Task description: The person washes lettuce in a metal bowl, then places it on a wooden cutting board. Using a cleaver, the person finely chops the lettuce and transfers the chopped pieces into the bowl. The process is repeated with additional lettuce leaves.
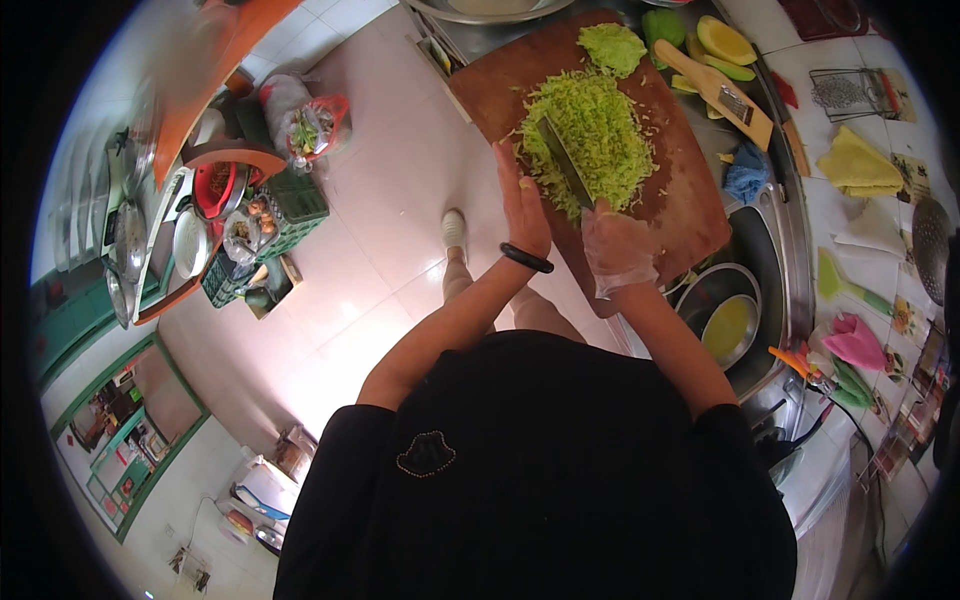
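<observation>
Clad in a clear plastic glove, my right hand (618,249) grips a knife (564,161) whose blade lies in a heap of shredded green vegetable (604,135). The heap rests on a brown wooden cutting board (686,202). My bare left hand (523,202), a black bracelet at its wrist, is held at the board's left edge beside the heap, fingers extended and nothing in its grasp. A flatter green clump (613,49) sits behind the heap. Right of the board lies a wooden-handled grater (720,97), near cut pieces of green vegetable (726,40).
A sink (780,300) at the right holds a metal bowl (729,330) with yellowish-green contents. A blue cloth (746,174) lies near the sink's edge. Behind the board stands a wide metal basin (491,16). Green crates (296,225) stand at the left on the pink tiled floor.
</observation>
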`<act>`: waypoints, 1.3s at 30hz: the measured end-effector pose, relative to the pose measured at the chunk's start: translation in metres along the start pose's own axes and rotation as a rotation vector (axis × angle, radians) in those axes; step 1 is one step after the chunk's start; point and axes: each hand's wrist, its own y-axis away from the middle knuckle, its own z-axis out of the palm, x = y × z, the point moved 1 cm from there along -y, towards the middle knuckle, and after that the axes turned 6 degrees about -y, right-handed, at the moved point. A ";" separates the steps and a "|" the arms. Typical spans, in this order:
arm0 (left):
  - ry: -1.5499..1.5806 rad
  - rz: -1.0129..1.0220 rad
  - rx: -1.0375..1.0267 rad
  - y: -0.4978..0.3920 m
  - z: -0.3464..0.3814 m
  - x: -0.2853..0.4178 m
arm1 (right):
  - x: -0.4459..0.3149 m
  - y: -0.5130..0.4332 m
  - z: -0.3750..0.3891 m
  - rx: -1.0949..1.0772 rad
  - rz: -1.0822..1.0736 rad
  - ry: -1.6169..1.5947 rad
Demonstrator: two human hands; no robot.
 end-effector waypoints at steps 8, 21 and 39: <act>0.017 -0.014 -0.036 0.000 -0.002 0.004 | 0.006 0.005 0.007 -0.001 -0.030 0.073; -0.017 -0.004 -0.126 -0.006 -0.003 0.002 | 0.064 -0.014 -0.032 0.529 0.020 0.234; -0.033 0.037 -0.062 -0.014 0.004 0.004 | 0.068 -0.062 -0.027 0.212 0.143 0.189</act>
